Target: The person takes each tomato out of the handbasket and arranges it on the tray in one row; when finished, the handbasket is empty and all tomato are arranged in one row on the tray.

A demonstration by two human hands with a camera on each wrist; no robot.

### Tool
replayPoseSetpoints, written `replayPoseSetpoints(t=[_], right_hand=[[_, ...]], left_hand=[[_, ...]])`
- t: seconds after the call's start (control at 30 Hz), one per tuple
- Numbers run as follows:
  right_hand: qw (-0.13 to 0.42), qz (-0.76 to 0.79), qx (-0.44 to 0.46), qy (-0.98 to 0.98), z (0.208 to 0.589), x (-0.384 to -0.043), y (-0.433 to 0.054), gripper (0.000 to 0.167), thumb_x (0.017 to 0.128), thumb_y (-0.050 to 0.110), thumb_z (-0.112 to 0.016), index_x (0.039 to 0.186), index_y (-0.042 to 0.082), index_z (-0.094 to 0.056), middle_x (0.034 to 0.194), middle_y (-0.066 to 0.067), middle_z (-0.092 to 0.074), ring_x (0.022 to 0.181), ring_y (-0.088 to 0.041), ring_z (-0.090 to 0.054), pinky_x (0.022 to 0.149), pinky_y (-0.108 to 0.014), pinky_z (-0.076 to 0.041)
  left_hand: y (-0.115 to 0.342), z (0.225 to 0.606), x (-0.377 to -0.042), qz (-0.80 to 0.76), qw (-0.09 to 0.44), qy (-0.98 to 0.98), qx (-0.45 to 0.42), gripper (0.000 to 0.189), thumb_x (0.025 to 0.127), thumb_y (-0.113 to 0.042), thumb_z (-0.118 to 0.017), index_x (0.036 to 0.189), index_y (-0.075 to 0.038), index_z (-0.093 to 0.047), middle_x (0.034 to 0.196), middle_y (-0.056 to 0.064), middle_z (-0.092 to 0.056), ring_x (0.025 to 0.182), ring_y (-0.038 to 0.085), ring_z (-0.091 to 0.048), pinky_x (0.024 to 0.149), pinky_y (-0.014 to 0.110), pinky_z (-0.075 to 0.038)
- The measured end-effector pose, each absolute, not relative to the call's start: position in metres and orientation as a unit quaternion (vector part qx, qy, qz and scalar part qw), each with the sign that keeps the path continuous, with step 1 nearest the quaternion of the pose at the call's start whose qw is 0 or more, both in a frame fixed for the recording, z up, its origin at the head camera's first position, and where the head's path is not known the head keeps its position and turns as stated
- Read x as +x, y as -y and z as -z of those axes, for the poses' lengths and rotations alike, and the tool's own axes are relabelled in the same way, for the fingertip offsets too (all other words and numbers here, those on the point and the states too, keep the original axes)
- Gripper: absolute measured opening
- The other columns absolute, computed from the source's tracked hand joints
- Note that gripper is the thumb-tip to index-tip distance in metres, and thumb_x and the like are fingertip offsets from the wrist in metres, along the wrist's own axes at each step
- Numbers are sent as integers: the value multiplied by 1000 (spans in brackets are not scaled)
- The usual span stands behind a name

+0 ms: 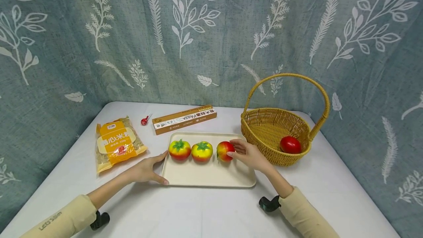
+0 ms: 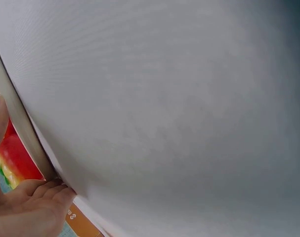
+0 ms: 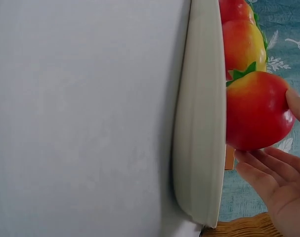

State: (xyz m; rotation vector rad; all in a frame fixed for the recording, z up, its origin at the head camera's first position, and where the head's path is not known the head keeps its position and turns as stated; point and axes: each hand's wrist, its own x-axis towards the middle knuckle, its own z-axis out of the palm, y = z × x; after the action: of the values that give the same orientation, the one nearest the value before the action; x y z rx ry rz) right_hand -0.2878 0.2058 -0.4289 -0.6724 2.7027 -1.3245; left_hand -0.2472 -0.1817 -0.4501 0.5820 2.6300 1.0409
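Observation:
A cream tray holds two red-and-yellow toy tomatoes, the left tomato and the middle tomato, green leaves upward. To their right, a third tomato lies tipped, its leaves facing left. My right hand holds this tomato from the right, thumb on the near side and fingers on the far side; the right wrist view shows the thumb touching the tomato. At the tray's left end, my left hand spans the edge with thumb and fingers spread, touching the rim.
A wicker basket with a tall handle stands right of the tray; a shiny red fruit lies inside. An orange-labelled food bag is at left. Behind the tray lie a pasta box and a red lollipop.

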Motion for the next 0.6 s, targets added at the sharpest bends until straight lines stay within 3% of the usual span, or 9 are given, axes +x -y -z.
replayPoseSetpoints(t=[0.13,0.37,0.6], right_hand=[[20,401,-234,-885,429,-290,-209,60,90,26,-70,137,-3,-49,134,-20,-55,117,-34,-58,96,-43,-49],[15,392,-263,-881,431,-291,-217,54,87,26,-73,130,-3,-57,125,-19,-62,109,-32,-63,94,-43,-51],[9,366,-276,-888,427,-288,-227,58,85,29,-75,132,-1,-57,127,-17,-61,111,-31,-62,93,-40,-51]], left_hand=[[182,450,-248,-359,127,-903,200,111,67,-37,-88,150,2,-25,151,25,-30,136,45,-29,110,58,-26],[182,451,-248,-359,127,-903,201,111,67,-37,-88,150,3,-25,151,25,-30,137,45,-29,110,57,-26],[182,451,-248,-361,129,-902,199,111,67,-37,-88,150,2,-25,151,25,-29,137,45,-28,111,57,-25]])
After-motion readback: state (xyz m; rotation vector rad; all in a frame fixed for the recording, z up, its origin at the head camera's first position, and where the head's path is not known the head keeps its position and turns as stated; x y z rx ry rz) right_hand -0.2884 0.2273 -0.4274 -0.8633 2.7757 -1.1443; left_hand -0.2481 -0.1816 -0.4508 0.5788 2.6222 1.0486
